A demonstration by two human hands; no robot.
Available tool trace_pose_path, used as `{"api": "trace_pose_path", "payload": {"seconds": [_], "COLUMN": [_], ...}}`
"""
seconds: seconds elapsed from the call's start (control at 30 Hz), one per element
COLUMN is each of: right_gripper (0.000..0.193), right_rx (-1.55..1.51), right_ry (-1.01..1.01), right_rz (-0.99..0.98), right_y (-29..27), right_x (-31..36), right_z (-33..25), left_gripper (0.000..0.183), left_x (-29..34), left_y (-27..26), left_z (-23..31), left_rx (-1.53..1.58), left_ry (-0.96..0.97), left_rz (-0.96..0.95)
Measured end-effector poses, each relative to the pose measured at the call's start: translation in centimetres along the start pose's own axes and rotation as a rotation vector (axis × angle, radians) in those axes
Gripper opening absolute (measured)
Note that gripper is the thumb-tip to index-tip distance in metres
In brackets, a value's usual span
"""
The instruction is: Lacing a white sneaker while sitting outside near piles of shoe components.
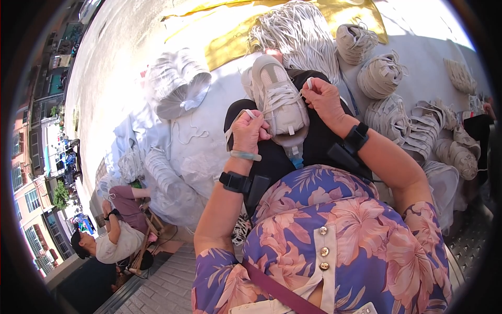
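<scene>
One seated co-worker (117, 230) at eight o'clock. Left hand (247, 133), centre, pinches a white lace end (236, 119). Beige sneaker (280, 102) rests on the lap, between both hands. Right hand (322, 98), one o'clock of the sneaker, grips the other lace end (308, 83). Laced sneakers (413, 123) heaped at three o'clock.

I wear a short-sleeved blouse (334, 225) printed with pink flowers on blue and purple, closed down the front by small round pearly buttons (324, 250) on a cream placket. A dark maroon strap (277, 290) crosses my chest. Each wrist carries a black band with a black box: left band (234, 181), right band (357, 137). A pale green bangle (246, 155) circles my left wrist. Black trousers (319, 141) cover my lap.
</scene>
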State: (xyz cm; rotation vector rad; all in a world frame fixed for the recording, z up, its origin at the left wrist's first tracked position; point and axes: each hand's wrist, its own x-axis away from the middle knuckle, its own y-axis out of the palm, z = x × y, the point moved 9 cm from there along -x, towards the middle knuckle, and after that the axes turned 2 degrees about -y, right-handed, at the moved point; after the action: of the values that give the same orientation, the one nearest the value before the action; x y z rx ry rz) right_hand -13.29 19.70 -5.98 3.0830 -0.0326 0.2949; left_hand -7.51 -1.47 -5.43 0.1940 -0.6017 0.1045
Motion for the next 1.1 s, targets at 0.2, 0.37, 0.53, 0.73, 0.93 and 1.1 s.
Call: {"api": "trace_pose_path", "payload": {"seconds": [0.2, 0.37, 0.53, 0.73, 0.93, 1.1], "right_gripper": [0.006, 0.013, 0.022, 0.029, 0.017, 0.025], "right_rx": [0.337, 0.547, 0.561, 0.707, 1.041, 1.019], "right_ry": [-0.299, -0.652, -0.280, -0.329, -1.003, -0.866], "right_rz": [-0.023, -0.070, -0.133, -0.182, -0.530, -0.433], "right_y": [0.7, 2.3, 1.2, 0.9, 7.3, 7.9], "right_x": [0.5, 1.9, -0.3, 0.4, 5.6, 4.0], "right_z": [-2.5, -5.5, -1.9, -4.3, -7.6, -7.3], "left_gripper": [0.008, 0.009, 0.008, 0.005, 0.006, 0.006], "left_x": [-0.2, 0.1, 0.3, -0.3, -0.6, -1.0], "left_y": [-0.1, 0.2, 0.4, 0.0, 0.2, 0.2], "left_z": [0.0, 0.5, 0.8, 1.2, 1.5, 1.7], "left_rx": [0.012, -0.033, -0.028, -0.047, -0.037, -0.016], "left_ry": [0.070, 0.146, 0.194, 0.262, 0.308, 0.296], "left_rz": [0.057, 0.066, 0.017, 0.090, 0.127, 0.145]}}
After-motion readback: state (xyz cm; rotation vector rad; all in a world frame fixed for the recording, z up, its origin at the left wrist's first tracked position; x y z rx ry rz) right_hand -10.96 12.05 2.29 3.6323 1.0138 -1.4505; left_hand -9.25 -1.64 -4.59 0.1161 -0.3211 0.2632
